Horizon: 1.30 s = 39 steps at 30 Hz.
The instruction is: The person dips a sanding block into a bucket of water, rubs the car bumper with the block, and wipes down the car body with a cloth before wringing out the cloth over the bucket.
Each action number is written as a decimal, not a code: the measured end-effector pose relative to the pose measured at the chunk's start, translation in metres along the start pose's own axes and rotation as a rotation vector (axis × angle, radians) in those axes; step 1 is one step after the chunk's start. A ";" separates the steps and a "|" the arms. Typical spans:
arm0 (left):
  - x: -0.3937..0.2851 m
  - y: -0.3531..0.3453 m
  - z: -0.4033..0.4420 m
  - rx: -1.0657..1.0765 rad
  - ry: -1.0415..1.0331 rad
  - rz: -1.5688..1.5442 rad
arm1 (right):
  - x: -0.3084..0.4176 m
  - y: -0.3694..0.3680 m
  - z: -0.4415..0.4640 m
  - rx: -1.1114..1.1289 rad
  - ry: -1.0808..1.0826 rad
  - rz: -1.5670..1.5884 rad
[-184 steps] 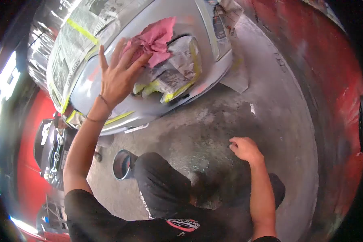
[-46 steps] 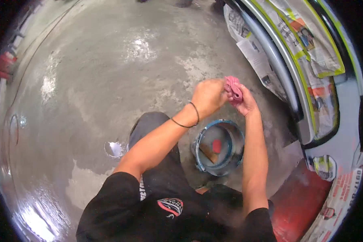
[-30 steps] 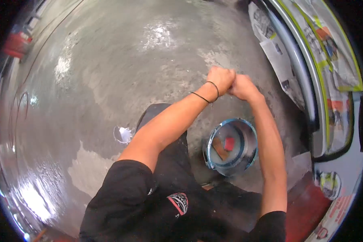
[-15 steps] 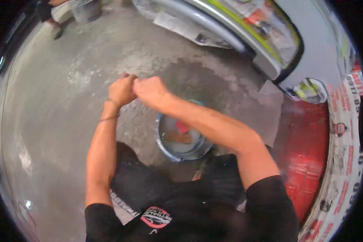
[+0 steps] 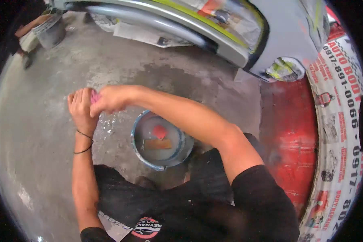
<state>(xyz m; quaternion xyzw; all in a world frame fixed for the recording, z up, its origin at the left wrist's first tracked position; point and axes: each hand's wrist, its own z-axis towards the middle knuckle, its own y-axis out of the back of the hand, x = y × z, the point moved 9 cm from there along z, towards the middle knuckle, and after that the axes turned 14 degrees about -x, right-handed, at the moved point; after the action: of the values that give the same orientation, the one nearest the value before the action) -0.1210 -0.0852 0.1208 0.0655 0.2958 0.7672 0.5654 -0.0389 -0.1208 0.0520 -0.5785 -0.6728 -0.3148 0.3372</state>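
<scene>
My left hand (image 5: 80,103) and my right hand (image 5: 113,99) are closed side by side on a pink cloth (image 5: 94,97). Only a small bit of it shows between the fingers; the rest is hidden. Bright wet drops show on the floor just below the hands. A blue-rimmed bucket (image 5: 134,141) of cloudy water stands below my right forearm. In it are a red piece (image 5: 159,132), whose kind I cannot make out, and a flat brown block (image 5: 157,144).
A silver car body (image 5: 177,24) masked with newspaper (image 5: 147,35) stands ahead. To my right are a red surface (image 5: 288,141) and a printed auto-body banner (image 5: 330,133). At the far left, another person's arm (image 5: 30,26) reaches beside a grey bucket (image 5: 52,32).
The view has shifted, so the bucket and car sit further left. My hands have turned, still together, and pink cloth now shows between them.
</scene>
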 end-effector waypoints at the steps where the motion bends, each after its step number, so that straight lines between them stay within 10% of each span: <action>1: 0.000 -0.003 0.001 -0.031 0.022 0.035 | 0.011 0.011 0.009 -0.174 0.230 -0.421; 6: 0.004 -0.043 -0.019 0.201 0.103 0.139 | 0.022 0.030 -0.001 -0.499 0.447 -1.407; 15: 0.063 -0.081 -0.061 0.767 0.547 0.134 | 0.005 0.015 0.045 -0.724 0.720 -1.405; 18: 0.070 -0.090 -0.074 0.612 0.521 -0.164 | 0.008 -0.011 0.032 -0.791 0.903 -1.574; 22: 0.066 -0.075 -0.065 0.782 0.480 0.193 | 0.002 -0.014 0.023 -0.681 0.701 -1.628; 24: 0.044 -0.035 -0.024 0.265 0.350 0.108 | 0.007 0.015 0.008 -0.768 0.496 -1.135; 28: 0.013 0.024 0.010 -0.125 0.144 -0.069 | 0.014 0.033 0.015 -0.485 0.399 -0.391; 34: -0.009 0.051 0.006 -0.150 0.049 -0.198 | 0.013 -0.059 -0.050 0.451 -0.230 0.537; 38: 0.002 0.029 -0.004 -0.002 0.010 0.091 | -0.011 -0.041 -0.012 0.148 -0.095 -0.220; 39: 0.005 0.019 -0.006 0.052 0.052 0.140 | -0.012 -0.023 0.020 -0.032 0.214 -0.722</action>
<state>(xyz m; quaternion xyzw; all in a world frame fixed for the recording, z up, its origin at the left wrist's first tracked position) -0.1417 -0.0862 0.1246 0.0809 0.3246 0.7985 0.5005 -0.0622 -0.1146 0.0297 -0.2732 -0.7893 -0.4824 0.2638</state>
